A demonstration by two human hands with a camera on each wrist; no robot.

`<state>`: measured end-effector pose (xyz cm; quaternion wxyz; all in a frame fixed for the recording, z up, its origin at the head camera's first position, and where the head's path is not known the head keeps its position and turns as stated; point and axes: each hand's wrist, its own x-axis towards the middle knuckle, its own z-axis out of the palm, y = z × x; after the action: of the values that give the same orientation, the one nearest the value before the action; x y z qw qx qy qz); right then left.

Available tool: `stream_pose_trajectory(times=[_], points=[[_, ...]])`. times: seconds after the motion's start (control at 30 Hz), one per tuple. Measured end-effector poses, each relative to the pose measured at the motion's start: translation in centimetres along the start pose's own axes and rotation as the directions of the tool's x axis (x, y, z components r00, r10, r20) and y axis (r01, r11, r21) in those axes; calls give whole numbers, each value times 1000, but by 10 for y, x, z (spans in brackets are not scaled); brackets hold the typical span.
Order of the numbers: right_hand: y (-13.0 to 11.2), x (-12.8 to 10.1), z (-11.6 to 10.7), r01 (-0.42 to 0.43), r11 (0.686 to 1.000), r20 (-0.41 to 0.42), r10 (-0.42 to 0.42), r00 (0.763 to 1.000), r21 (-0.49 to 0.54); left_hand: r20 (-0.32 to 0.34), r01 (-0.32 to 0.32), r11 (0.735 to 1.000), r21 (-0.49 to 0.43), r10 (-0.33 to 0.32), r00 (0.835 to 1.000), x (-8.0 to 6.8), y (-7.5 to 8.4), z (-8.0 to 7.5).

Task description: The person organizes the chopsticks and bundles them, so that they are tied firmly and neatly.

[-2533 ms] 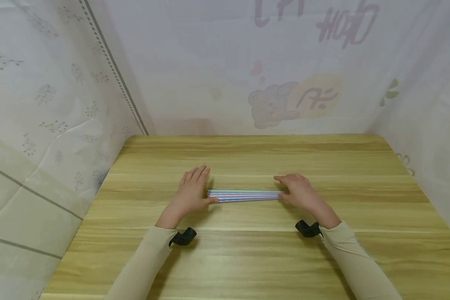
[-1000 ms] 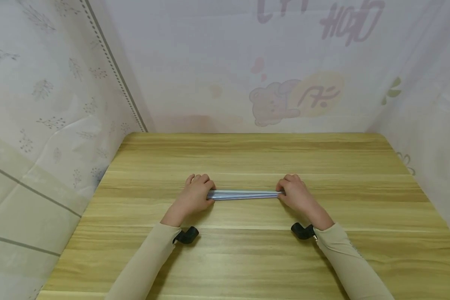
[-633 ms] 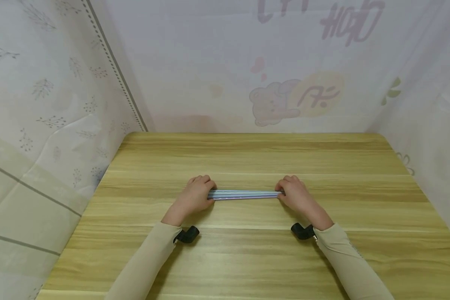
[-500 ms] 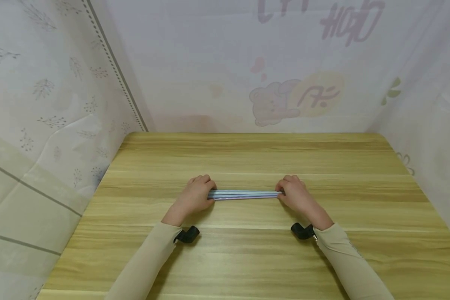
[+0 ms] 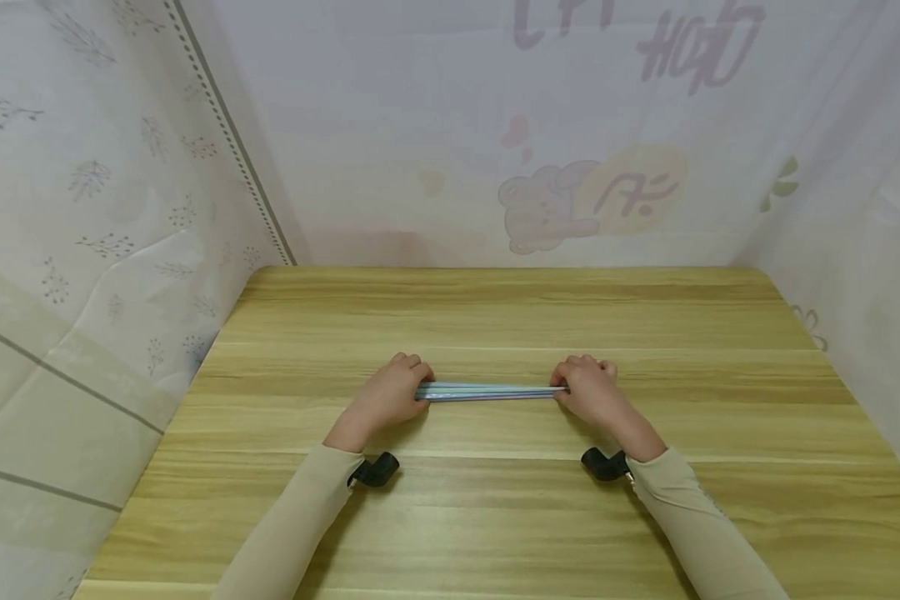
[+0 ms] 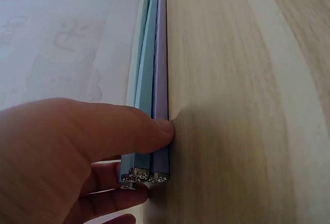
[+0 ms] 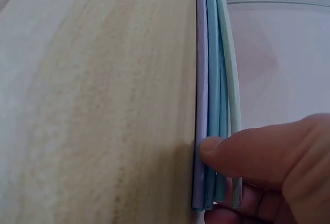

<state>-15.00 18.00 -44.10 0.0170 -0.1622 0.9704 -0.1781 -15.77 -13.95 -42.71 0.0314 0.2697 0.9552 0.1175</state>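
A bundle of several slim pastel chopsticks (image 5: 487, 392) lies crosswise between the hands, in mint, blue and purple. My left hand (image 5: 392, 392) pinches the thicker end, thumb on the near side and fingers on the far side. Silver patterned caps (image 6: 139, 174) show at that end in the left wrist view. At the thinner, plain end, my right hand (image 5: 591, 390) holds the bundle the same way. Its thumb (image 7: 216, 151) presses the purple and blue chopsticks in the right wrist view. There the mint chopstick (image 7: 232, 85) stands slightly apart from the others.
Beneath is a wood-grain table (image 5: 487, 517) with rounded far corners. Patterned cloth (image 5: 390, 125) hangs behind it and along both sides. A black wrist-worn piece (image 5: 377, 470) juts inward from the left cuff, and a matching black piece (image 5: 604, 464) from the right.
Both hands went from spread fingers to pinching the ends, and the chopsticks drew closer together. Over the last half second the hands barely shift; a right-hand finger lifts outward.
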Motion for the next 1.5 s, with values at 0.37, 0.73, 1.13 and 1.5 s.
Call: stream_pose_trajectory(times=[0.37, 0.73, 1.13, 1.5], points=[[-2, 0, 0, 5, 1000, -8, -5, 1000, 2, 2, 12, 1000, -27, -12, 1000, 0, 1, 1], [-2, -1, 2, 24, 1000, -26, -25, 999, -16, -3, -8, 1000, 19, 8, 1000, 0, 1, 4], [-3, 0, 3, 20, 999, -19, -21, 1000, -40, 23, -36, 998, 59, 35, 999, 1, 3, 4], [-3, 0, 5, 70, 991, -47, -76, 996, -113, 20, -61, 996, 61, 60, 998, 0, 6, 2]])
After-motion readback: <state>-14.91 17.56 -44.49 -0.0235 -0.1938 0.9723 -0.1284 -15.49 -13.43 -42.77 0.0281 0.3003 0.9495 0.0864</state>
